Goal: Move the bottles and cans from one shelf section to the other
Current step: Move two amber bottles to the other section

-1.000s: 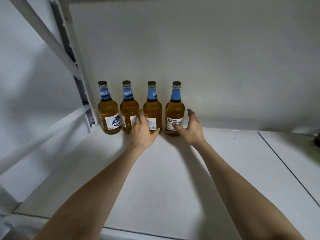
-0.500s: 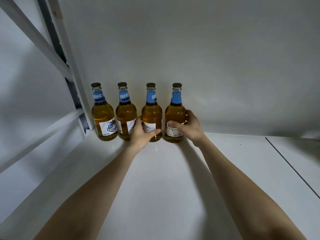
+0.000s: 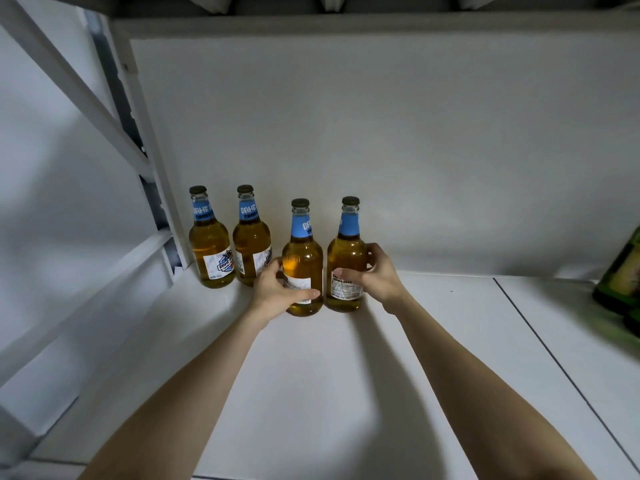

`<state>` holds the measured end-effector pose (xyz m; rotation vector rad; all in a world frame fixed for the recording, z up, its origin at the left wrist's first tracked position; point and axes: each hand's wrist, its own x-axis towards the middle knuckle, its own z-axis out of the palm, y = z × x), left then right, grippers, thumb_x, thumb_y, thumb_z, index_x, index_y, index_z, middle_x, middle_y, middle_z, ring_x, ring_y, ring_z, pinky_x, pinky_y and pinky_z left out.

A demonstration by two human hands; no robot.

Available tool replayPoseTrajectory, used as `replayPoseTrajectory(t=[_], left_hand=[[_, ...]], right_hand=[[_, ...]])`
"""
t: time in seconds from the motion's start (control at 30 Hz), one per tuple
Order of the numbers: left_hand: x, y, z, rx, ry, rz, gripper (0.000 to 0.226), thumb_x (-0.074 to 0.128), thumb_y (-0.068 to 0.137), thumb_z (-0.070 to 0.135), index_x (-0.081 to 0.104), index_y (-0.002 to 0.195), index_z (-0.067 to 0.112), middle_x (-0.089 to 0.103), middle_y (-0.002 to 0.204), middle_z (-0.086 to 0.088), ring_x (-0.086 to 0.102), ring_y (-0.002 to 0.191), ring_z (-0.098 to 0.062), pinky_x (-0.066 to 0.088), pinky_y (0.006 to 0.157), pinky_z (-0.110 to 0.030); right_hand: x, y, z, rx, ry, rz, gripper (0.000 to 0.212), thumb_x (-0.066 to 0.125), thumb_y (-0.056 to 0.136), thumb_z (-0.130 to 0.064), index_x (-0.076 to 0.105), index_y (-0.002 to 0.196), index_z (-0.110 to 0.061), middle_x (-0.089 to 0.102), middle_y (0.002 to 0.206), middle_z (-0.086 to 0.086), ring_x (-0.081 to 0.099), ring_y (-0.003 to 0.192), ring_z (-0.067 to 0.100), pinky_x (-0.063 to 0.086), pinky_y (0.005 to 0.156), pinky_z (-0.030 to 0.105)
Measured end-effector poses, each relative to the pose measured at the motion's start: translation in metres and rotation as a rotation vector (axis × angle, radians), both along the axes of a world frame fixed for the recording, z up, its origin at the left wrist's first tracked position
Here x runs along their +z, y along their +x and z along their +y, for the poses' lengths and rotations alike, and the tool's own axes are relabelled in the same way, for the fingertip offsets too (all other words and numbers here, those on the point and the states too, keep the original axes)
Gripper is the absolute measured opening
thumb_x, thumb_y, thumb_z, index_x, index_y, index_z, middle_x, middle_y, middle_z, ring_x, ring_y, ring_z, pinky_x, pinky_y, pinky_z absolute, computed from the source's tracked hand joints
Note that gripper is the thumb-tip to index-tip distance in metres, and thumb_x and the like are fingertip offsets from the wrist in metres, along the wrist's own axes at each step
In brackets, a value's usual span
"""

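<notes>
Several amber bottles with blue neck labels and dark caps stand upright on a white shelf (image 3: 311, 375). My left hand (image 3: 273, 289) grips the third bottle (image 3: 302, 251) round its lower body. My right hand (image 3: 375, 275) grips the fourth bottle (image 3: 347, 247) the same way. These two bottles sit forward of the row, nearer to me. The first bottle (image 3: 209, 244) and the second bottle (image 3: 252, 242) stay against the back wall by the left upright, untouched.
A white shelf post (image 3: 149, 161) and diagonal brace (image 3: 69, 81) bound the left side. A dark seam (image 3: 554, 355) divides the shelf board on the right. Green bottles (image 3: 623, 278) stand at the far right edge. Another shelf (image 3: 346, 19) lies overhead.
Both hands closed round the third and fourth bottles and drew them forward, away from the back wall. The view tilted up and right, bringing green bottles into sight.
</notes>
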<state>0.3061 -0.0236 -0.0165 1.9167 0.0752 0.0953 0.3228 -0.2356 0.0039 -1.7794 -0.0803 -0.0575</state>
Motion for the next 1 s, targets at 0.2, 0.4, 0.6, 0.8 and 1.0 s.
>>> replayPoseTrajectory(t=[0.2,0.4,0.6,0.8,1.0], left_hand=[[0.012,-0.049,0.01,-0.043,-0.064,0.151,0.084,0.096,0.04,0.035,0.058,0.115,0.033,0.068,0.115,0.007,0.063,0.109,-0.016,0.051,0.098,-0.045],[0.024,-0.103,0.023,-0.049,-0.135,0.198,0.098,0.096,0.028,0.048,0.057,0.116,0.034,0.07,0.113,0.006,0.066,0.105,-0.017,0.055,0.092,-0.046],[0.044,-0.162,0.034,-0.086,-0.158,0.212,0.106,0.096,0.026,0.05,0.055,0.123,0.036,0.068,0.117,0.006,0.064,0.109,-0.02,0.057,0.088,-0.048],[0.049,-0.223,0.022,-0.157,-0.14,0.212,0.108,0.096,0.027,0.047,0.055,0.125,0.03,0.068,0.117,0.004,0.065,0.107,-0.018,0.056,0.091,-0.046],[0.051,-0.261,-0.012,-0.206,-0.091,0.224,0.105,0.094,0.02,0.058,0.058,0.117,0.035,0.067,0.117,0.004,0.063,0.11,-0.02,0.056,0.09,-0.047]], right_hand=[[0.01,-0.046,-0.009,-0.007,0.058,0.13,0.07,0.092,0.055,-0.032,0.054,0.114,-0.028,0.064,0.114,0.001,0.067,0.102,0.025,0.057,0.088,0.051],[0.021,-0.108,-0.015,-0.012,0.095,0.198,0.064,0.091,0.057,-0.029,0.057,0.111,-0.025,0.066,0.113,0.006,0.07,0.096,0.025,0.06,0.08,0.046],[0.04,-0.188,-0.014,-0.054,0.178,0.205,0.058,0.086,0.071,-0.02,0.054,0.119,-0.019,0.064,0.111,0.004,0.071,0.093,0.023,0.057,0.064,0.034],[0.047,-0.262,-0.028,-0.136,0.238,0.208,0.052,0.082,0.076,-0.018,0.053,0.119,-0.016,0.067,0.109,0.007,0.07,0.092,0.022,0.058,0.069,0.038],[0.052,-0.312,-0.066,-0.196,0.231,0.19,0.052,0.082,0.075,-0.017,0.053,0.119,-0.015,0.067,0.109,0.008,0.069,0.093,0.023,0.058,0.073,0.041]])
